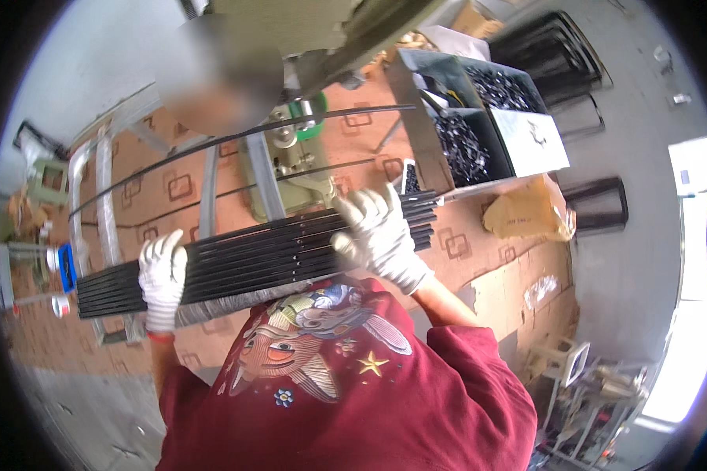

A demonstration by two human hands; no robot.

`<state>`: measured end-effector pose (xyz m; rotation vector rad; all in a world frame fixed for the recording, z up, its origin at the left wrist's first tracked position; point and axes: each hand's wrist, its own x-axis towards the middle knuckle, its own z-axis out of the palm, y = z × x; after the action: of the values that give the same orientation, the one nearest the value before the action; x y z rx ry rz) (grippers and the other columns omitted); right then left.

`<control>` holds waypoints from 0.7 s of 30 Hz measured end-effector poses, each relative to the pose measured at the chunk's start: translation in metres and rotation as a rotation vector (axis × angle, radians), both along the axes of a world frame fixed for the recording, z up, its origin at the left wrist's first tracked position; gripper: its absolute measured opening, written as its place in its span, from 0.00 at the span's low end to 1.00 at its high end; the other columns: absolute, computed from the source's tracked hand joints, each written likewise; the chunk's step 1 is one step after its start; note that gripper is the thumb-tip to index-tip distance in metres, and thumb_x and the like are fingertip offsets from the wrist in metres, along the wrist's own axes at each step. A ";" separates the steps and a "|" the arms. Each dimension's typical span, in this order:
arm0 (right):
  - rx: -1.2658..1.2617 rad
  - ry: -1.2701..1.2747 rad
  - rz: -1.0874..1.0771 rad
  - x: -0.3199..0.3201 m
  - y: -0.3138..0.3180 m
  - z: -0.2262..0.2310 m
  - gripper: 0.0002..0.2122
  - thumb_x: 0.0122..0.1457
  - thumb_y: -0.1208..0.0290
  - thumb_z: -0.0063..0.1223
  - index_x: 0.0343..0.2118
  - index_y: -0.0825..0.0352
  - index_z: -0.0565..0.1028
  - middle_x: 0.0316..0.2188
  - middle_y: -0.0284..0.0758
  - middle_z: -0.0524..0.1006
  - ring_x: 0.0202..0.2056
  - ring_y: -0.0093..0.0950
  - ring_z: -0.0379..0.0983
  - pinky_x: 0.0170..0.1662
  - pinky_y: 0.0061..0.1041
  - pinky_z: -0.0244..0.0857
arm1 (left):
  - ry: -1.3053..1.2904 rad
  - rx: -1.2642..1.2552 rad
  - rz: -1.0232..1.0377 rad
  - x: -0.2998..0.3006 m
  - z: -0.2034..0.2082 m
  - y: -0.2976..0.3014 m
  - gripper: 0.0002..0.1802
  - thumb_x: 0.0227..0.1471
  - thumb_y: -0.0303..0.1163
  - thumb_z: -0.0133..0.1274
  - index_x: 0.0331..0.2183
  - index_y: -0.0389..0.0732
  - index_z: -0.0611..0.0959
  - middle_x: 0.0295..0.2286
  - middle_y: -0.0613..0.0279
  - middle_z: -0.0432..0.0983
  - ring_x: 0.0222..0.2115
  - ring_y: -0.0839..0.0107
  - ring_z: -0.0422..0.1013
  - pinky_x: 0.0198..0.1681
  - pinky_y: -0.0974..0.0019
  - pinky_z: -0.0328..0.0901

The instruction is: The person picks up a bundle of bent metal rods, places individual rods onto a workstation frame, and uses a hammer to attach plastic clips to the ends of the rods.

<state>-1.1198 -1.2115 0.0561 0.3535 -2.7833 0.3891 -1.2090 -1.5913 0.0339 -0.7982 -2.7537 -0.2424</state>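
Note:
A row of long, thin black rods (pixel 247 263) lies side by side in front of my body, slanting up toward the right. My left hand (pixel 163 275), in a white knit glove, is closed over the rods near their left end, its fingers reaching across to the far edge. Over the right part of the row is my right hand (pixel 381 235), gloved alike, with thumb and fingers spread apart on the rods. Farther off, a single long black rod (pixel 236 139) crosses above the grey metal bars (pixel 210 184).
Beyond the rods stands a pale green machine (pixel 294 169) with a green wheel. Grey bins (pixel 487 161) of small black parts are at the far right, beside a tan paper bag (pixel 526 210). Patterned brown sheeting (pixel 456 243) covers the table. Black chairs (pixel 597 206) stand at the right.

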 end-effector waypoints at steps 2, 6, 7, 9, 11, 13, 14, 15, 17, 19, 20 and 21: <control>0.028 -0.015 -0.048 0.010 -0.007 -0.006 0.28 0.54 0.49 0.44 0.51 0.66 0.65 0.45 0.46 0.67 0.51 0.43 0.60 0.58 0.47 0.46 | -0.003 -0.015 -0.066 0.008 0.002 0.025 0.23 0.51 0.38 0.48 0.50 0.45 0.72 0.42 0.58 0.69 0.46 0.59 0.64 0.56 0.55 0.54; -0.021 -0.044 -0.039 0.010 -0.002 -0.007 0.26 0.54 0.52 0.46 0.49 0.68 0.66 0.44 0.46 0.67 0.51 0.43 0.61 0.58 0.46 0.47 | -0.058 -0.070 -0.217 0.026 0.014 0.087 0.32 0.51 0.46 0.45 0.55 0.41 0.65 0.51 0.55 0.63 0.53 0.59 0.59 0.60 0.54 0.48; -0.047 -0.031 -0.013 0.011 0.002 -0.010 0.25 0.54 0.53 0.46 0.49 0.68 0.66 0.44 0.46 0.67 0.50 0.44 0.61 0.58 0.45 0.47 | -0.078 -0.055 -0.256 0.029 0.016 0.103 0.34 0.51 0.48 0.44 0.56 0.40 0.64 0.52 0.55 0.62 0.54 0.58 0.58 0.60 0.54 0.47; -0.206 -0.005 0.005 0.012 0.011 -0.005 0.21 0.55 0.56 0.48 0.46 0.66 0.69 0.43 0.42 0.70 0.48 0.40 0.64 0.56 0.40 0.54 | -0.096 -0.057 -0.305 0.036 0.017 0.131 0.36 0.50 0.50 0.44 0.56 0.39 0.62 0.53 0.53 0.61 0.55 0.56 0.56 0.60 0.53 0.47; -0.459 0.048 -0.003 0.017 0.028 -0.006 0.18 0.56 0.57 0.49 0.45 0.64 0.70 0.42 0.39 0.72 0.46 0.38 0.67 0.53 0.36 0.58 | -0.096 -0.061 -0.348 0.042 0.011 0.162 0.38 0.50 0.52 0.44 0.56 0.38 0.62 0.54 0.52 0.59 0.56 0.56 0.55 0.60 0.53 0.46; -0.762 0.000 -0.224 0.022 0.055 0.008 0.11 0.57 0.64 0.48 0.40 0.63 0.75 0.34 0.38 0.76 0.37 0.34 0.73 0.43 0.28 0.66 | -0.128 -0.061 -0.401 0.047 0.012 0.192 0.37 0.52 0.51 0.42 0.57 0.38 0.60 0.55 0.52 0.57 0.57 0.56 0.52 0.61 0.55 0.44; -0.828 0.100 -0.304 0.014 0.078 0.000 0.10 0.58 0.66 0.47 0.37 0.64 0.76 0.30 0.38 0.77 0.33 0.32 0.74 0.39 0.27 0.66 | -0.110 -0.065 -0.430 0.048 0.009 0.205 0.37 0.52 0.51 0.42 0.57 0.38 0.60 0.55 0.52 0.57 0.57 0.56 0.53 0.61 0.54 0.44; -0.897 0.152 -0.370 0.007 0.104 0.000 0.08 0.57 0.67 0.47 0.33 0.64 0.76 0.29 0.38 0.77 0.30 0.32 0.74 0.37 0.27 0.66 | -0.131 -0.063 -0.440 0.051 0.010 0.218 0.37 0.52 0.51 0.43 0.57 0.38 0.60 0.55 0.52 0.57 0.57 0.56 0.53 0.61 0.54 0.44; -0.991 0.067 -0.686 -0.026 0.155 0.001 0.06 0.55 0.69 0.49 0.33 0.63 0.75 0.30 0.38 0.76 0.32 0.36 0.72 0.37 0.30 0.65 | -0.148 -0.059 -0.447 0.053 0.011 0.243 0.37 0.52 0.51 0.43 0.57 0.38 0.60 0.55 0.52 0.58 0.57 0.56 0.54 0.61 0.53 0.44; -0.730 0.061 -0.692 -0.074 0.210 -0.020 0.16 0.53 0.57 0.49 0.38 0.64 0.72 0.37 0.45 0.73 0.39 0.42 0.70 0.43 0.35 0.63 | -0.137 -0.060 -0.421 0.053 0.011 0.272 0.36 0.52 0.51 0.43 0.57 0.39 0.61 0.55 0.52 0.58 0.57 0.56 0.54 0.61 0.54 0.43; -0.792 -0.024 -0.726 -0.101 0.235 -0.028 0.22 0.52 0.51 0.48 0.40 0.66 0.70 0.40 0.48 0.72 0.42 0.45 0.70 0.45 0.38 0.62 | -0.131 -0.063 -0.403 0.054 0.010 0.287 0.36 0.52 0.51 0.43 0.56 0.39 0.61 0.55 0.52 0.58 0.57 0.56 0.54 0.61 0.54 0.43; -0.642 -0.148 -0.772 -0.122 0.234 -0.011 0.26 0.51 0.47 0.47 0.41 0.68 0.70 0.41 0.49 0.72 0.44 0.47 0.69 0.49 0.38 0.61 | -0.133 -0.051 -0.380 0.054 0.009 0.296 0.36 0.52 0.51 0.43 0.56 0.39 0.62 0.55 0.52 0.58 0.57 0.56 0.54 0.61 0.54 0.43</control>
<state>-1.2418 -0.9772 0.0451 -0.8826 -2.4751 1.0581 -1.1550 -1.2948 0.0425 -1.3639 -2.7160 -0.3077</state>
